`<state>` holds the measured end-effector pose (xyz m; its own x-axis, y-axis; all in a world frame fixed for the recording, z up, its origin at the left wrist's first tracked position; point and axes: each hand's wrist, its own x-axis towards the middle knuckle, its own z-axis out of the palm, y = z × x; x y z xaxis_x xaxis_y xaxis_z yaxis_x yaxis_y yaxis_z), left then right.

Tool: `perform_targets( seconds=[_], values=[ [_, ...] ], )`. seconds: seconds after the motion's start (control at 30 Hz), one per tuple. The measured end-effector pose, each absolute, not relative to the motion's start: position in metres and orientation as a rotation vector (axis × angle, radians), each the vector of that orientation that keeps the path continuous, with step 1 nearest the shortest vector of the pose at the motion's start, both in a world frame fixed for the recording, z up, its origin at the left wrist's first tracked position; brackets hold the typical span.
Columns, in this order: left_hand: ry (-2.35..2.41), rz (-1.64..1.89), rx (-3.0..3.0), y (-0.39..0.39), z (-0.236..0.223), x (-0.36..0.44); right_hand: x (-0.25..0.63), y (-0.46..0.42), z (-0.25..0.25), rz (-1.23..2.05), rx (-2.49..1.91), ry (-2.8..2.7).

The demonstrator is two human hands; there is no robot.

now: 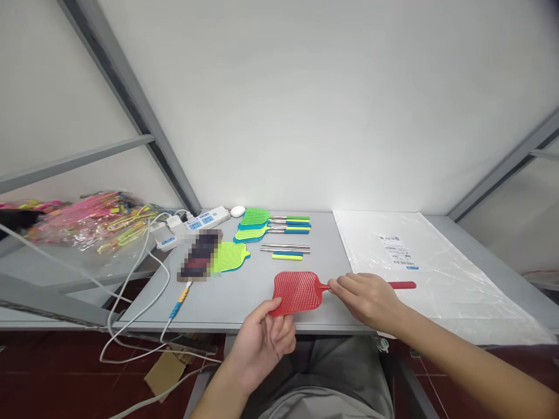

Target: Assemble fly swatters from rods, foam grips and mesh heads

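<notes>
Between my two hands is a red fly swatter (pixel 299 291), held just above the front of the grey table. My left hand (pixel 268 337) pinches the near left corner of its perforated head between thumb and fingers. My right hand (pixel 369 299) is wrapped round its shaft close to the head, hiding most of the rod; the red handle end (pixel 402 285) sticks out to the right. Behind lie loose metal rods (pixel 285 248), a blue and a yellow handle grip (pixel 287 256), and separate yellow and blue swatter heads (pixel 233 256).
Green, yellow and blue fly swatters (pixel 255 220) lie stacked at the back. Left are a pixelated dark object (pixel 201 256), a power strip (pixel 209 218), white cables (pixel 168 273) and bagged colourful items (pixel 96 221). A white plastic bag (pixel 419 262) with a label covers the table's right side.
</notes>
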<state>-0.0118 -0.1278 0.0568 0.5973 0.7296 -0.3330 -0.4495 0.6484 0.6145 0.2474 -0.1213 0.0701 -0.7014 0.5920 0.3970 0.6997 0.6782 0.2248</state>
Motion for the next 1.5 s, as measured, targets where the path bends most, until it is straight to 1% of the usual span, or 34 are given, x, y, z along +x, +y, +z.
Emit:
perform_targets(
  seconds=[0.07, 0.17, 0.3, 0.37, 0.43, 0.5, 0.57, 0.67, 0.83, 1.0, 1.07, 1.17, 1.3, 1.43, 1.5],
  values=[
    [0.521, 0.695, 0.35, -0.132, 0.058, -0.013, 0.246, -0.117, 0.067, -0.547, -0.975, -2.645],
    [0.555, 0.812, 0.447, -0.136, 0.058, -0.019, 0.242, -0.117, 0.068, -0.442, -0.988, -2.68],
    [0.997, 1.286, 1.036, -0.128, 0.051, -0.027, 0.235, -0.122, 0.077, -0.164, -1.207, -2.648],
    [1.213, 1.394, 1.345, -0.121, 0.046, -0.028, 0.23, -0.124, 0.08, -0.03, -1.289, -2.654],
    [1.276, 1.274, 1.465, -0.116, 0.043, -0.025, 0.227, -0.125, 0.079, 0.048, -1.32, -2.673],
    [1.221, 1.089, 1.385, -0.112, 0.042, -0.019, 0.224, -0.123, 0.075, 0.042, -1.328, -2.688],
    [1.158, 0.998, 1.244, -0.11, 0.043, -0.011, 0.221, -0.118, 0.07, -0.03, -1.336, -2.697],
    [1.108, 1.035, 1.083, -0.107, 0.044, -0.003, 0.216, -0.105, 0.069, -0.085, -1.356, -2.707],
    [1.072, 1.124, 0.916, -0.093, 0.045, -0.004, 0.21, -0.084, 0.078, 0.06, -1.339, -2.72],
    [1.044, 1.09, 0.909, -0.079, 0.048, -0.01, 0.213, -0.074, 0.081, 0.133, -1.342, -2.749],
    [1.062, 1.118, 0.877, -0.078, 0.05, -0.011, 0.214, -0.071, 0.077, 0.054, -1.286, -2.784],
    [1.083, 1.136, 0.752, -0.079, 0.053, -0.013, 0.215, -0.067, 0.072, -0.212, -1.158, -2.832],
    [1.056, 0.978, 0.478, -0.087, 0.06, -0.019, 0.218, -0.067, 0.07, -0.488, -0.969, -2.805],
    [0.96, 0.779, 0.122, -0.099, 0.071, -0.024, 0.227, -0.074, 0.071, -0.643, -0.849, -2.791],
    [0.871, 0.776, 0.119, -0.105, 0.073, -0.027, 0.233, -0.079, 0.072, -0.635, -0.888, -2.784]
  ],
)
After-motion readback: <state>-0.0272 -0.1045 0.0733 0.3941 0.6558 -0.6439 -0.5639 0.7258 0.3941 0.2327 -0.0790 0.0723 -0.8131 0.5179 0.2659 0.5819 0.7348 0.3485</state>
